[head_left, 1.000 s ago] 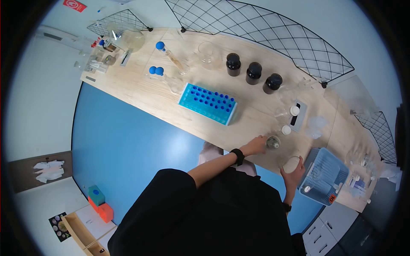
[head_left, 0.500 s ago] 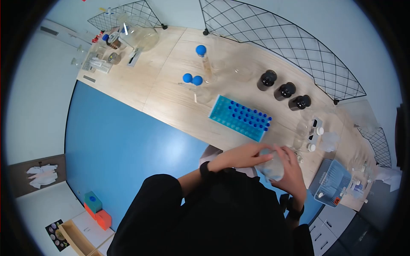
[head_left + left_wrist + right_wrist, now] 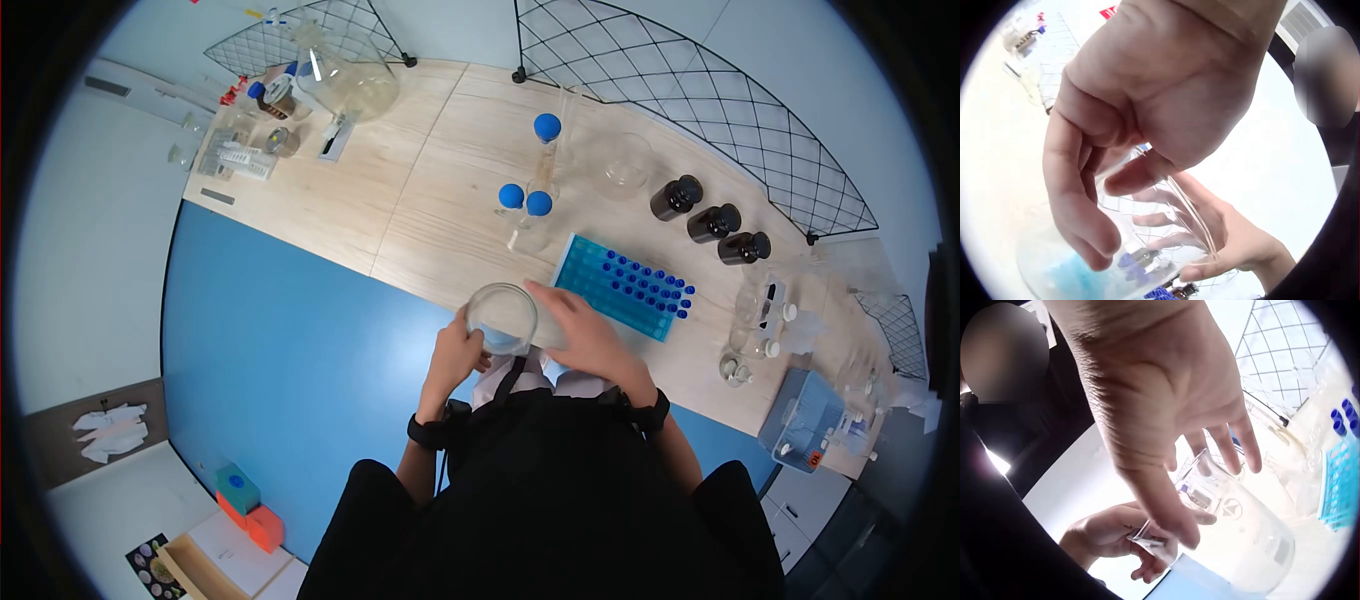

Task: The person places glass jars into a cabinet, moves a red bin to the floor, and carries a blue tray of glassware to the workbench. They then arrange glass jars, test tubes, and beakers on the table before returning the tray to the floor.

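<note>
A clear glass beaker is held at the bench's front edge, its round mouth facing up in the head view. My left hand grips it at the left side, thumb and fingers bent about the rim. Beside the beaker's right wall, my right hand has its fingers extended and spread. The right wrist view shows a printed mark on the beaker, with the right thumb overlapping its rim. Just beyond the right hand lies a turquoise tube rack with rows of blue-capped tubes.
Glassware with blue ball tops stands behind the rack. Farther right are three brown bottles, small white-capped glass bottles and a blue basket. A large flask stands at the back left, near a wire grid.
The beaker has moved left from beside the basket, first in my right hand, then between both. My left hand has left a small glass container and now holds the beaker; my right fingers have straightened.
</note>
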A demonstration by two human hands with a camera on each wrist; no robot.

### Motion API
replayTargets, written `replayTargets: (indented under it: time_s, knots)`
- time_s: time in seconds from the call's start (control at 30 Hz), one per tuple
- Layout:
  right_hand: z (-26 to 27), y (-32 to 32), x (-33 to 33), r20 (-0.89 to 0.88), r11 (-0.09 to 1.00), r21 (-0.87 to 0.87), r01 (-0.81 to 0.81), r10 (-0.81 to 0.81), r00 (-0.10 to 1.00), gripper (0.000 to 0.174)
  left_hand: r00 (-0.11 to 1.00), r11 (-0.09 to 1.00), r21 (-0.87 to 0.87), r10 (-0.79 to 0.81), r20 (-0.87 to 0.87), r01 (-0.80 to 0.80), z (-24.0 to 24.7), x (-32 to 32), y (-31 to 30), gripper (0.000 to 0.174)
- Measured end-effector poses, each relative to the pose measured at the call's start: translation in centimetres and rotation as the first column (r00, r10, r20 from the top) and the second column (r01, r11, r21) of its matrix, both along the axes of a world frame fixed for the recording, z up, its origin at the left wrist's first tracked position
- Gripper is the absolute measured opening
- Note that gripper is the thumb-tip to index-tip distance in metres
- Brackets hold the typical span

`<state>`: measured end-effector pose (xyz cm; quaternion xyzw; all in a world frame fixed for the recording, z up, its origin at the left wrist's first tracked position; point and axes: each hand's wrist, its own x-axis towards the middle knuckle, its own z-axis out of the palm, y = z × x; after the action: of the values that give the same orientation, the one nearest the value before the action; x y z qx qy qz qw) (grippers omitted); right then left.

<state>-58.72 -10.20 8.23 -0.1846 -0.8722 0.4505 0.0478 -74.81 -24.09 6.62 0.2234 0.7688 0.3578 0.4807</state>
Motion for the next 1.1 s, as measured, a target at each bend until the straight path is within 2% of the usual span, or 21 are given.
replayTargets:
  time_s: [0.03, 0.1, 0.27, 0.33, 0.47, 0.53, 0.57, 0.63, 0.67, 0.7, 0.77, 0.8, 0.83, 0.9, 0.93, 1.0, 1.03, 1.1]
  knots:
    - [-0.4, 0.1, 0.3, 0.040, 0.997, -0.049, 0.064, -0.062, 0.997, 0.080, 1.000, 1.000, -0.002, -0.010, 0.004, 0.010, -1.2, -0.3, -0.1, 0.050]
    - [-1.3, 0.5, 1.5, 0.084, 0.993, -0.084, 0.087, -0.080, 0.993, 0.074, 0.980, 0.982, 0.035, 0.181, 0.076, -0.185, -3.1, -0.6, 0.2, 0.052]
    - [-3.5, 1.0, 5.5, 0.221, 0.969, -0.157, 0.189, -0.152, 0.963, 0.058, 0.951, 0.961, 0.033, 0.267, 0.154, -0.275, -7.3, -0.8, 1.3, 0.055]
    - [-4.3, 0.7, 7.3, 0.267, 0.924, -0.170, 0.342, -0.290, 0.919, 0.043, 0.944, 0.957, 0.029, 0.278, 0.178, -0.288, -8.5, -0.8, 1.6, 0.055]
    - [-7.6, 0.3, 12.2, 0.330, 0.875, -0.042, 0.482, -0.443, 0.834, 0.031, 0.919, 0.942, 0.024, 0.320, 0.230, -0.334, -10.2, -0.6, 2.3, 0.058]
    - [-9.1, 0.4, 14.8, 0.415, 0.795, 0.044, 0.605, -0.565, 0.713, 0.024, 0.920, 0.947, 0.028, 0.305, 0.245, -0.321, -10.3, -0.5, 2.6, 0.058]
    - [-10.3, 0.5, 16.2, 0.417, 0.784, 0.050, 0.618, -0.579, 0.701, 0.024, 0.914, 0.939, 0.042, 0.323, 0.244, -0.342, -10.1, -0.4, 2.8, 0.051]
    - [-12.1, 0.5, 18.2, 0.409, 0.504, 0.055, 0.862, -0.799, 0.441, 0.021, 0.912, 0.935, 0.056, 0.328, 0.247, -0.351, -10.2, -0.3, 2.9, 0.045]
    - [-12.3, 0.6, 18.7, 0.472, 0.358, 0.020, 0.934, -0.827, 0.307, 0.023, 0.907, 0.932, 0.056, 0.332, 0.260, -0.357, -10.5, -0.4, 2.8, 0.052]
    - [-12.6, 0.7, 18.9, 0.470, 0.349, 0.021, 0.937, -0.831, 0.299, 0.023, 0.901, 0.929, 0.056, 0.338, 0.271, -0.365, -10.8, -0.4, 2.9, 0.059]
    - [-12.5, 0.9, 18.3, 0.486, 0.147, -0.228, 0.963, -0.839, 0.243, 0.033, 0.905, 0.933, 0.064, 0.325, 0.275, -0.355, -11.2, -0.4, 2.9, 0.058]
    - [-12.6, 1.3, 18.1, 0.492, 0.155, -0.356, 0.921, -0.807, 0.326, 0.044, 0.906, 0.933, 0.070, 0.321, 0.277, -0.352, -11.3, -0.3, 2.9, 0.058]
    - [-12.9, 1.7, 17.8, 0.490, 0.153, -0.358, 0.921, -0.809, 0.325, 0.044, 0.907, 0.934, 0.071, 0.318, 0.276, -0.349, -11.4, -0.2, 2.9, 0.058]
    - [-14.0, 2.3, 17.2, 0.518, 0.028, -0.515, 0.857, -0.786, 0.337, 0.048, 0.936, 0.938, 0.136, 0.290, 0.199, -0.320, -11.4, 0.2, 2.7, 0.059]
    - [-14.7, 2.6, 17.0, 0.510, 0.011, -0.555, 0.832, -0.786, 0.350, 0.051, 0.938, 0.938, 0.140, 0.286, 0.196, -0.316, -11.1, 0.3, 2.4, 0.059]
    - [-15.9, 2.9, 17.1, 0.504, 0.004, -0.563, 0.827, -0.791, 0.347, 0.050, 0.987, 0.980, 0.116, 0.160, 0.026, -0.162, -10.3, 0.5, 1.5, 0.072]
    - [-16.5, 2.9, 17.2, 0.504, -0.003, -0.567, 0.824, -0.793, 0.344, 0.049, 0.988, 0.981, 0.118, 0.154, 0.024, -0.156, -10.2, 0.6, 1.0, 0.072]
    - [-17.5, 2.6, 17.3, 0.478, -0.009, -0.577, 0.817, -0.814, 0.330, 0.048, 0.998, 0.996, 0.081, 0.029, -0.049, -0.025, -10.1, 0.6, -0.2, 0.075]
